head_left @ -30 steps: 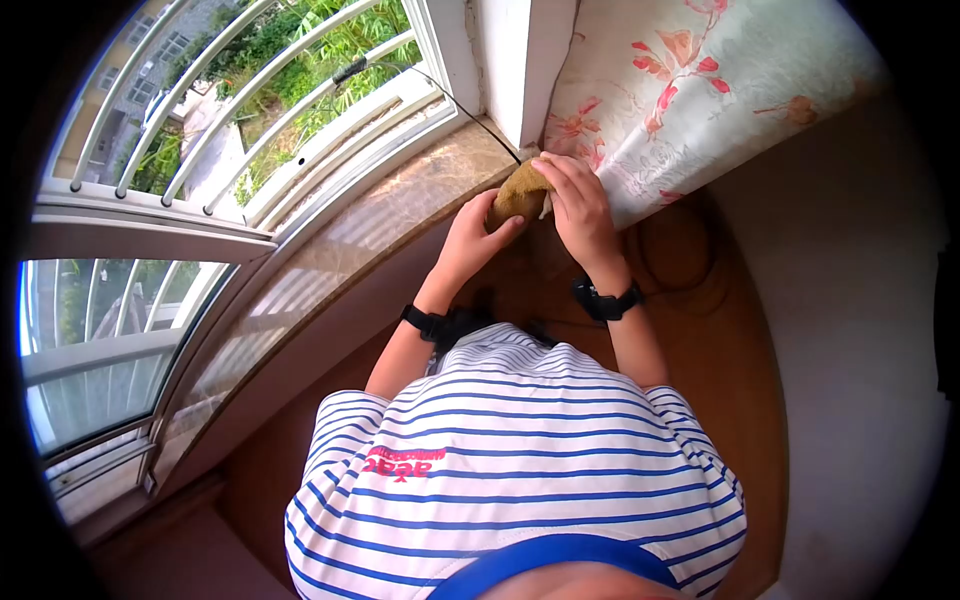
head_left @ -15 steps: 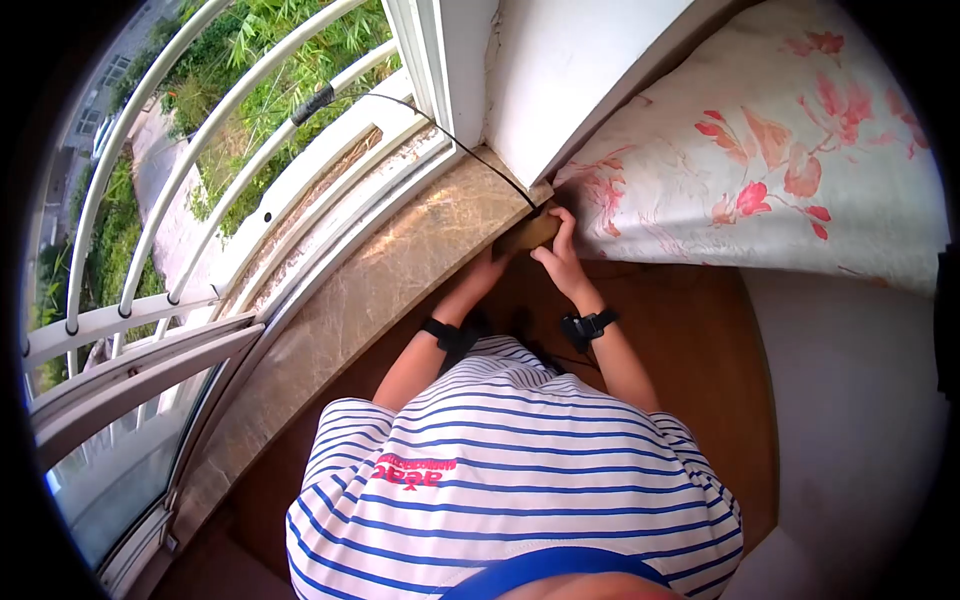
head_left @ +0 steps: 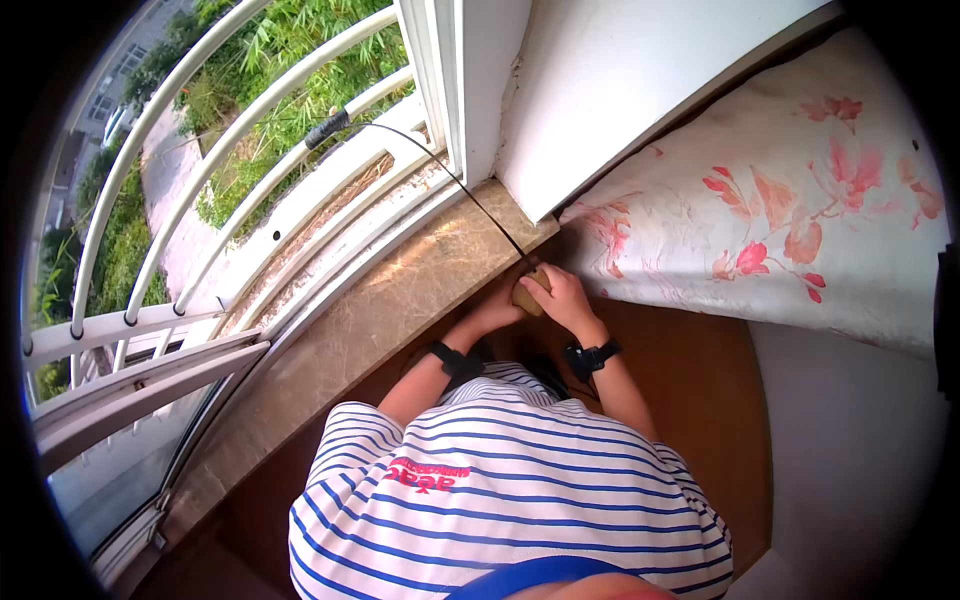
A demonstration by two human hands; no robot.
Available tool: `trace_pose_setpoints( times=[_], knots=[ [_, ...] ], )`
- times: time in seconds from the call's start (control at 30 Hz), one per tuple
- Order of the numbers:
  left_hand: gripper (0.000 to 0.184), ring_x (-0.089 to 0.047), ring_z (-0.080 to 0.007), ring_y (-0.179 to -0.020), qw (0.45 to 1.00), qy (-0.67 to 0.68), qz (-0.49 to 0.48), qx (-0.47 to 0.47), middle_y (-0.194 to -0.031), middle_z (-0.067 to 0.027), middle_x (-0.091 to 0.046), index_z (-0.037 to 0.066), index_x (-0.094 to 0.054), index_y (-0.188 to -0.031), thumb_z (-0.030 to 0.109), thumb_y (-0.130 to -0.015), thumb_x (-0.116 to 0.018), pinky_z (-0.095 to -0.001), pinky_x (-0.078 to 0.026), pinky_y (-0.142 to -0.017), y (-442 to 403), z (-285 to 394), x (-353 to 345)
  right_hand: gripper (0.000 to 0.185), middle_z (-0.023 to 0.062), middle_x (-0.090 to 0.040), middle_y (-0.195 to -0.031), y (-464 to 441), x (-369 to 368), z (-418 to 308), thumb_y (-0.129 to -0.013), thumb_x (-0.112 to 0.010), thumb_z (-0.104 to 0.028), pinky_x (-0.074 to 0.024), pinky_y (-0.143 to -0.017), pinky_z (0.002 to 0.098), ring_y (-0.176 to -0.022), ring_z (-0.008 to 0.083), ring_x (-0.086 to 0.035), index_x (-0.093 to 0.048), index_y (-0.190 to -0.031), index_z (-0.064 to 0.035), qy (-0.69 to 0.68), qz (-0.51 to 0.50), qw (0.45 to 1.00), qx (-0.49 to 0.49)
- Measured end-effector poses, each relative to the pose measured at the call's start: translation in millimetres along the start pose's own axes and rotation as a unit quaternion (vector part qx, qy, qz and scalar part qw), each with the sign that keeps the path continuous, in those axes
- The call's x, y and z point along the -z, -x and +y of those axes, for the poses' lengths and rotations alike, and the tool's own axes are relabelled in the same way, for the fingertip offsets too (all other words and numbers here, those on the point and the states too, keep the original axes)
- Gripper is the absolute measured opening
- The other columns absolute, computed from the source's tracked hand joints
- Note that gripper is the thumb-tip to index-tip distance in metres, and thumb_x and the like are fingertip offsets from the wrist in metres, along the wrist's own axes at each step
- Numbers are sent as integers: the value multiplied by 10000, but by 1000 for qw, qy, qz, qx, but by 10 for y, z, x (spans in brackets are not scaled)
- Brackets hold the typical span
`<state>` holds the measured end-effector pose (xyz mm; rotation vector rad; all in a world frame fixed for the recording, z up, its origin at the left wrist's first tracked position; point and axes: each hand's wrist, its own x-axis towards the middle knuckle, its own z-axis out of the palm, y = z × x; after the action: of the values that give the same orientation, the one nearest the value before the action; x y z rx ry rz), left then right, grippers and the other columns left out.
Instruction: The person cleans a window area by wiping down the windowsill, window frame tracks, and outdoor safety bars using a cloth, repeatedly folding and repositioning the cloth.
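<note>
Below the corner of the stone window sill, my right hand (head_left: 562, 300) is closed round a small tan-brown object (head_left: 528, 298), its thumb lying across the top. My left hand (head_left: 498, 306) is against the object's other side, with its fingers mostly hidden under the sill edge. The object's kind does not show. A thin black cord (head_left: 480, 203) runs from a dark wrapping (head_left: 328, 130) on a white window bar, over the sill, down to the hands. Where the cord ends at the object, I cannot make out.
The marble-look sill (head_left: 400, 270) slants along my left, beside the open window with curved white bars (head_left: 215, 130). A white wall corner (head_left: 535, 170) stands ahead. To the right hangs a white cloth with red flowers (head_left: 740, 230), above a brown floor (head_left: 680, 400).
Both hands and the tan-brown object have come slightly towards my body, away from the wall corner. My right thumb now lies over the object. The view has shifted a little.
</note>
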<state>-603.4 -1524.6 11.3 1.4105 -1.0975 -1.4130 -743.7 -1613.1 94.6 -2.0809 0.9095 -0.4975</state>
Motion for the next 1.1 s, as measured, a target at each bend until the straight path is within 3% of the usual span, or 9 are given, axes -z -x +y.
trace_pose_setpoints(
  times=[0.03, 0.1, 0.13, 0.27, 0.63, 0.7, 0.73, 0.87, 1.1],
  knots=[
    [756, -509, -246, -1262, 997, 51, -50, -1, -1318, -126, -560, 8, -480, -1373, 67, -678, -773, -357, -376, -1082, 22, 53, -30, 351, 220, -642, -812, 32, -21, 17, -890, -710, -340, -501, -657, 461, -771, 421, -634, -610, -866, -4, -1, 4, 1000, 8],
    [739, -488, -270, -1282, 993, 43, 19, -111, -1333, -142, -530, 39, -452, -1383, 22, -677, -670, -355, -367, -1084, 92, 175, -132, 352, 221, -648, -819, 100, -19, 26, -899, -699, -347, -505, -660, 464, -775, 424, -637, -618, -866, -6, -16, -3, 1000, 24],
    [664, -545, -221, -1184, 996, 86, -23, -17, -1236, -107, -593, 41, -523, -1309, 25, -665, -681, -344, -420, -1021, 125, 161, -144, 358, 224, -651, -826, 110, -8, 13, -902, -694, -350, -505, -666, 466, -787, 428, -638, -621, -878, -1, -17, 0, 999, 36],
    [452, -623, -167, -912, 991, 109, 39, 67, -948, -44, -676, 35, -633, -1100, 40, -651, -684, -330, -492, -847, 275, 30, -417, 385, 244, -659, -864, 260, 52, 155, -917, -676, -364, -512, -694, 460, -835, 445, -637, -631, -931, 18, -77, -53, 995, 23],
    [480, -658, -247, -918, 982, 65, 68, 163, -971, -99, -711, 30, -657, -1109, 101, -638, -715, -348, -506, -855, 909, -344, -2034, 428, 228, -700, -942, 1579, 383, 1173, -933, -657, -390, -540, -776, 401, -901, 359, -702, -663, -1057, 20, -167, -207, 964, -29],
    [457, -645, -208, -997, 983, 25, 44, 174, -1041, -89, -706, 22, -648, -1156, 124, -715, -712, -341, -493, -908, 986, -479, -2268, 430, 231, -700, -939, 1803, 368, 1359, -932, -657, -394, -540, -773, 408, -897, 370, -698, -663, -1045, 21, -168, -200, 965, -32],
    [466, -672, -296, -965, 983, -4, 59, 174, -1030, -148, -718, 34, -649, -1139, 173, -701, -721, -383, -506, -888, 1049, -501, -2394, 430, 231, -700, -939, 1918, 393, 1389, -932, -657, -394, -540, -773, 408, -897, 370, -698, -663, -1045, 21, -168, -202, 965, -29],
    [463, -664, -299, -1011, 978, -25, 79, 189, -1058, -149, -713, 43, -629, -1194, 214, -769, -691, -375, -500, -918, 1256, -616, -2751, 426, 224, -702, -910, 2222, 387, 1496, -944, -649, -376, -540, -760, 394, -877, 341, -706, -650, -1033, 40, -128, -200, 971, -23],
    [603, -586, -187, -1031, 962, 151, 181, 138, -1130, -78, -633, 46, -477, -1398, 120, -803, -534, -296, -459, -927, 1786, -349, -2918, 395, 251, -678, -891, 2593, 412, 901, -953, -616, -385, -532, -721, 457, -865, 432, -661, -648, -969, 8, -73, -135, 988, 21]
  ],
)
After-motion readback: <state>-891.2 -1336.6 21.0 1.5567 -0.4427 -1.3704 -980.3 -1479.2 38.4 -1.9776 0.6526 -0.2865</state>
